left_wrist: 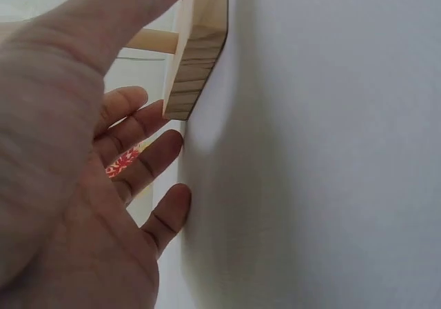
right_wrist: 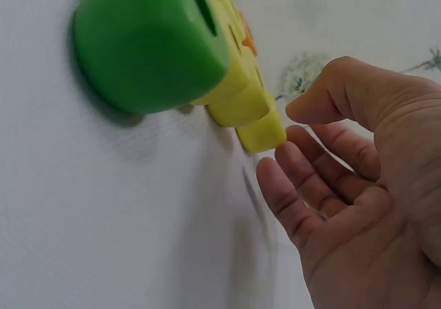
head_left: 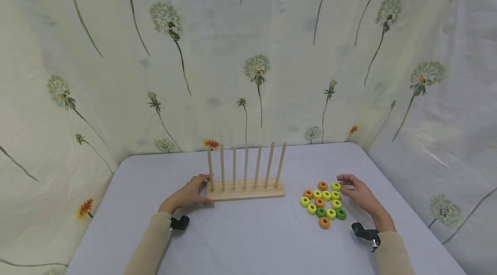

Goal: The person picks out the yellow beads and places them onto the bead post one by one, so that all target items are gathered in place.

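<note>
A wooden rack [head_left: 248,195] with a row of upright pegs stands mid-table. My left hand [head_left: 188,195] spans its left end, thumb at the front edge and fingers behind. The left wrist view shows the relaxed fingers of that hand [left_wrist: 62,157] beside the end of the base [left_wrist: 196,57]; firm contact is unclear. Orange, yellow and green rings [head_left: 341,217] lie loosely grouped right of the rack. At their right side, my right hand [head_left: 363,197] has its fingers apart. In the right wrist view, this hand [right_wrist: 379,185] is close to a yellow ring [right_wrist: 263,135], holding nothing.
A pale cloth [head_left: 248,240] covers the table. Behind it hangs a curtain [head_left: 217,51] printed with dandelions, which also rises along both sides. One orange ring [head_left: 324,226] is at the front of the ring group.
</note>
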{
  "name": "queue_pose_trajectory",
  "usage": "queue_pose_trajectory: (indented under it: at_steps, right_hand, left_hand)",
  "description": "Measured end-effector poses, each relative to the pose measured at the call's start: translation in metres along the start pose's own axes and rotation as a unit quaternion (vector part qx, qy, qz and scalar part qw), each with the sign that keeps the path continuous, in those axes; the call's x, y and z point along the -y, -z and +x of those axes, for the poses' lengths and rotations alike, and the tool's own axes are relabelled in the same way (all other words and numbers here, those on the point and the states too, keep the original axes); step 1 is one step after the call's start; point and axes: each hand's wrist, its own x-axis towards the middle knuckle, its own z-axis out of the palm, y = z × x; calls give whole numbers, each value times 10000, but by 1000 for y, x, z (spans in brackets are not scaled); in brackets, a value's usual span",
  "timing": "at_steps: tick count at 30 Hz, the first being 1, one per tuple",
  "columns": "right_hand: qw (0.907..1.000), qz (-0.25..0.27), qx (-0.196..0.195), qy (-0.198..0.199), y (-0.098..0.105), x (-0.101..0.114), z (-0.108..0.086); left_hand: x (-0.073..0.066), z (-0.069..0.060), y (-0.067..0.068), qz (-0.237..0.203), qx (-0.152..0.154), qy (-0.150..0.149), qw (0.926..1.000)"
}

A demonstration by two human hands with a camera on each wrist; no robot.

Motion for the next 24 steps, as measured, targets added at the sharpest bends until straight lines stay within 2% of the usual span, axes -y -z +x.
queue_pose_trajectory:
  at_steps: [14, 24]
  right_hand:
    - [9999, -93, -55, 3, -8, -11, 1]
    - [9998, -110, -124, -94, -9, -18, 6]
  left_hand:
    - [10, -2, -5, -67, -90, -112, 9999]
    - [13, -4, -7, -566, -133, -97, 9983]
